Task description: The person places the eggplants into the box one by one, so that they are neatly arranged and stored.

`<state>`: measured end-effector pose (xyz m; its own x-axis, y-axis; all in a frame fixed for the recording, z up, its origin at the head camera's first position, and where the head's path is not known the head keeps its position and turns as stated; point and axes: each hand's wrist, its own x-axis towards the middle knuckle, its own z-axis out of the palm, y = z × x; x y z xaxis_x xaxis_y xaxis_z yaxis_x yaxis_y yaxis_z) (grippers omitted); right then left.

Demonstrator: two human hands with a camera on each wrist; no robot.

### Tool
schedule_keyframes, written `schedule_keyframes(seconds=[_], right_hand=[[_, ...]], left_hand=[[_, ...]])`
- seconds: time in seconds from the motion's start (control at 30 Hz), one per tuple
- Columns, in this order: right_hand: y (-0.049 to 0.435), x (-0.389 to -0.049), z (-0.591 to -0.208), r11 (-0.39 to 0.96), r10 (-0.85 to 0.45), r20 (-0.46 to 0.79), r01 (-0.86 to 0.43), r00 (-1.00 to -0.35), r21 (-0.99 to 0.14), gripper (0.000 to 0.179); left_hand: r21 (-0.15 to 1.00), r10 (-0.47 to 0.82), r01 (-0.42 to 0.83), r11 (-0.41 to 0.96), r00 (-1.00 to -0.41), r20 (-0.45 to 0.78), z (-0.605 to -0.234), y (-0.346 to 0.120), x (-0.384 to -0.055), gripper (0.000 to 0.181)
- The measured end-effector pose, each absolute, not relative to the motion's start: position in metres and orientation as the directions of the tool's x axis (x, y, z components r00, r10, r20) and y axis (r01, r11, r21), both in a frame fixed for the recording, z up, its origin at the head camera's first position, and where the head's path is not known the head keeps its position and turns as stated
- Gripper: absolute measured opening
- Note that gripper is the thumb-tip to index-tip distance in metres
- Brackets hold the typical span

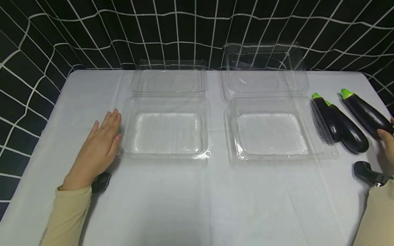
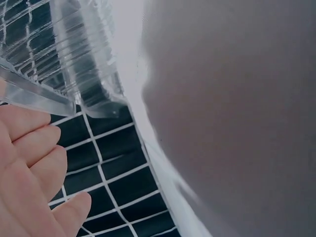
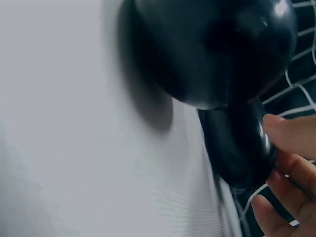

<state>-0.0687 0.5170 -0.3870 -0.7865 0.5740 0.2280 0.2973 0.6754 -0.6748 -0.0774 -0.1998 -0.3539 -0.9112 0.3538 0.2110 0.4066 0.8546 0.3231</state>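
Note:
My left hand (image 1: 96,153) lies with straight fingers beside the left edge of an open clear plastic clamshell container (image 1: 168,156). In the left wrist view those fingers (image 2: 49,173) are right by the container's rim (image 2: 37,96); whether they touch it I cannot tell. At the far right my right hand (image 1: 388,147), partly cut off by the frame, grips the thick end of an eggplant (image 1: 364,111) with a green cap. The right wrist view shows thumb and fingers on either side of this dark, glossy eggplant (image 3: 234,148).
Two more eggplants (image 1: 351,130) lie side by side, against the right side of a second open clamshell container (image 1: 283,157). Both lids (image 1: 169,82) stand up at the back. A white net (image 1: 184,29) over black borders the white-covered table (image 1: 197,198).

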Motion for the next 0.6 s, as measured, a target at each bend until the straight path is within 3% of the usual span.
schedule_keyframes(seconds=[0.17, 0.27, 0.5, 0.6], right_hand=[[0.528, -0.069, -0.399, 0.370, 0.732, 0.076, 0.301, -0.677, -0.879, 0.043], [0.530, -0.070, -0.400, 0.241, 0.763, 0.000, 0.285, -0.647, -0.928, 0.042], [0.526, -0.068, -0.402, 0.343, 0.721, 0.089, 0.243, -0.687, -0.907, 0.048], [0.526, -0.066, -0.402, 0.298, 0.737, 0.070, 0.230, -0.672, -0.926, 0.047]], left_hand=[[0.319, 0.353, 0.409, 0.855, -0.910, 0.218, -0.354, -0.199, -0.077, 0.051], [0.320, 0.355, 0.411, 0.853, -0.909, 0.220, -0.354, -0.199, -0.078, 0.051], [0.329, 0.360, 0.416, 0.848, -0.907, 0.218, -0.355, -0.198, -0.077, 0.051], [0.327, 0.363, 0.419, 0.847, -0.906, 0.221, -0.355, -0.199, -0.077, 0.051]])
